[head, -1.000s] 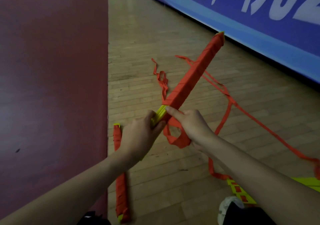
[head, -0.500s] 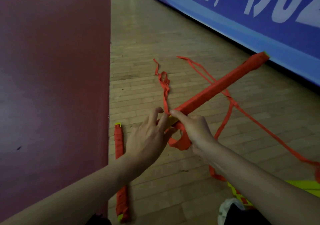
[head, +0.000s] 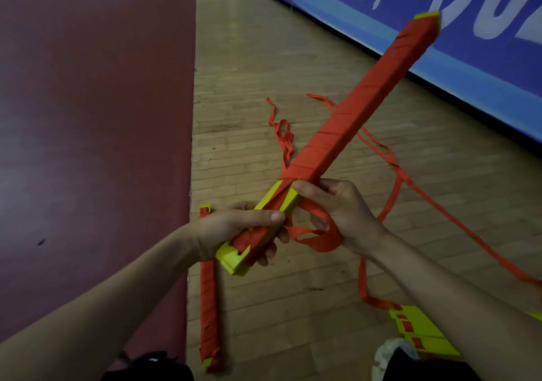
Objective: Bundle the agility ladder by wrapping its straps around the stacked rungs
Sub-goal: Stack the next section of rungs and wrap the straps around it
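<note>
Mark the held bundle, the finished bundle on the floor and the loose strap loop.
held bundle (head: 346,122): head view, red-wrapped middle of its length.
finished bundle (head: 208,307): head view, its wrapped middle.
strap loop (head: 322,247): head view, its lowest bend.

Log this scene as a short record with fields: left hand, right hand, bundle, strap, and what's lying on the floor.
left hand: grips the yellow near end of the bundle
right hand: holds a loop of strap
bundle: tilted off the floor, mostly wrapped red
strap: loose length trails over the floor
floor: second wrapped bundle, yellow rungs
</note>
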The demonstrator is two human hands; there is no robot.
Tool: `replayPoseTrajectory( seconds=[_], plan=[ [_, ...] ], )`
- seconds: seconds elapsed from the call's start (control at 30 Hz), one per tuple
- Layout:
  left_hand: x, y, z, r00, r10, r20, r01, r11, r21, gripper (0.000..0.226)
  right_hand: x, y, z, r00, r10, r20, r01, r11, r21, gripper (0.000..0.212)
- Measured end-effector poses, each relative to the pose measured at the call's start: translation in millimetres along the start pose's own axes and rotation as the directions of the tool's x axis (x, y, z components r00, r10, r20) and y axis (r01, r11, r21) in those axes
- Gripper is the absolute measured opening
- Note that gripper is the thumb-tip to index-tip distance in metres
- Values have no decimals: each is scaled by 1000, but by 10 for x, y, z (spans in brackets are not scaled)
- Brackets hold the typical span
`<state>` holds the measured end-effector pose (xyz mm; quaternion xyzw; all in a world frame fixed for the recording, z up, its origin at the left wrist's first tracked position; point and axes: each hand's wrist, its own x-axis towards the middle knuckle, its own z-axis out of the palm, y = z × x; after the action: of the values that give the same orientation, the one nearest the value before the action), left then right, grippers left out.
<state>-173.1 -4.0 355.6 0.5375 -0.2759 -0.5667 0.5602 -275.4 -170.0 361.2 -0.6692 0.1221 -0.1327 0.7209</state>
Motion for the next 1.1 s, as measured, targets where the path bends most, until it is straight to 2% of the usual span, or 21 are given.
replayPoseTrajectory(
  seconds=[0.13,0.2,0.3,0.37,0.5,0.6,0.67,0.73,0.87,0.93,1.03,1.1],
  plan=[
    [29,14,34,997,76,-22,-75,996,52,41,20,-64,-128,994,34,102,-35,999,10,11],
    [37,7,44,993,110,-29,-108,991,76,31,15,-50,-182,981,78,178,-71,996,-44,4],
    [31,7,28,986,161,-51,-152,978,145,10,22,38,-262,969,153,196,-126,982,-141,20],
    [28,18,18,981,180,-74,-164,970,181,13,15,48,-299,971,183,156,-152,970,-188,21],
    [41,27,7,970,182,-159,-138,957,254,40,-1,38,-319,975,182,124,-158,971,-179,36],
    [36,41,13,956,204,-211,-136,945,297,39,-6,38,-303,988,142,60,-131,978,-164,50],
    [45,28,13,929,247,-274,-124,908,399,40,-16,40,-283,992,122,36,-115,980,-165,42],
    [81,-11,21,880,321,-351,-95,841,532,39,-13,45,-236,994,105,-3,-104,979,-173,25],
    [165,-99,55,795,442,-416,-12,696,718,33,36,76,-105,994,28,-103,-58,950,-307,52],
    [182,-139,109,776,465,-425,138,534,834,35,36,89,-47,987,7,-163,-70,920,-385,43],
    [239,-226,276,752,541,-377,338,175,925,42,10,105,26,975,-14,-223,-87,896,-436,39],
    [272,-281,359,724,607,-329,372,58,926,45,-3,98,51,967,-7,-255,-94,919,-383,42]
  ],
)
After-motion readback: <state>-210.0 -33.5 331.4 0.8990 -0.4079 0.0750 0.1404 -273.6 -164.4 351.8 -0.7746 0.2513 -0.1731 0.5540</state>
